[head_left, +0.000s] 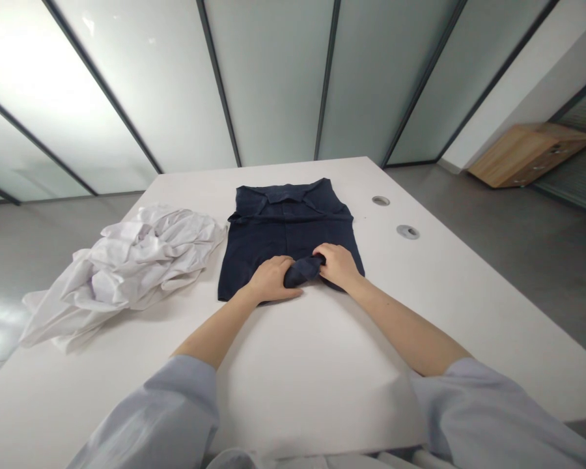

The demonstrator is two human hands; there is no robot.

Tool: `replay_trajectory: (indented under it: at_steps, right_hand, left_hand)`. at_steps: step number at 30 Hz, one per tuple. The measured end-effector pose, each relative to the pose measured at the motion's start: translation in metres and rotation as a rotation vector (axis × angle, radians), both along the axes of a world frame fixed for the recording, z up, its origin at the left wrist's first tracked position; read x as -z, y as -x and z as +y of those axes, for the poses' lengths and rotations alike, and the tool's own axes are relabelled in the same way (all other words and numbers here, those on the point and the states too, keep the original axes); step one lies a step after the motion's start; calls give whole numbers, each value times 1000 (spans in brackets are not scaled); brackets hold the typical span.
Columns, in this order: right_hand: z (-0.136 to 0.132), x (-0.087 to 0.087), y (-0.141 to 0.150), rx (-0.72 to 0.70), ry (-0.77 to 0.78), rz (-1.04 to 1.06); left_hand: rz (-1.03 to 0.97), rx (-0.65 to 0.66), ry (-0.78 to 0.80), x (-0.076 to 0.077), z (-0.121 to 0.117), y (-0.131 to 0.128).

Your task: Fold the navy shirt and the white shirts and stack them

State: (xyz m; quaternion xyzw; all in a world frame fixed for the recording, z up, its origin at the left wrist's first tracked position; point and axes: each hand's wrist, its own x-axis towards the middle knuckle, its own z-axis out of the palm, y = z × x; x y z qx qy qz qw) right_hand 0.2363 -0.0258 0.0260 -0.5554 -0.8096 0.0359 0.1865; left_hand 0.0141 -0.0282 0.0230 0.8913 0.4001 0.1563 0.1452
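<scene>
A dark navy shirt (pixel 258 238) lies folded in a flat rectangle on the white table (pixel 312 365), with its collar end away from me and folded flaps across the upper part. My left hand (pixel 272 279) is closed around the near edge of the shirt, thumb along the table side. Opposite it, my right hand (pixel 339 264) grips the same edge with fingers curled over the cloth. Between the two hands the fabric is bunched up in a small roll. Some of my fingertips are hidden by the cloth.
To the left, a crumpled heap of white cloth (pixel 141 260) spreads toward the table's left edge. Two round cable grommets (pixel 408 232) are set in the tabletop at the right. Frosted glass panels (pixel 273 78) stand behind, and a wooden cabinet (pixel 522 153) is at the far right.
</scene>
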Motion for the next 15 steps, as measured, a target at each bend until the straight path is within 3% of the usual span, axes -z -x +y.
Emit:
replay_trajectory:
  at_steps: [3,7,11,15]
  right_hand:
    - [1,-3,-4,94,-20,-48]
    - [1,-6,-14,87,78,-180]
    - [0,-12,-30,57,184,-273]
    - [1,-20,-55,115,196,-324]
  left_hand:
    - [78,-9,-14,-3,0,2]
    - [285,-156,-43,-7,7,15]
    - [482,-263,-5,-18,11,40]
    - [551,-322,68,-34,15,72]
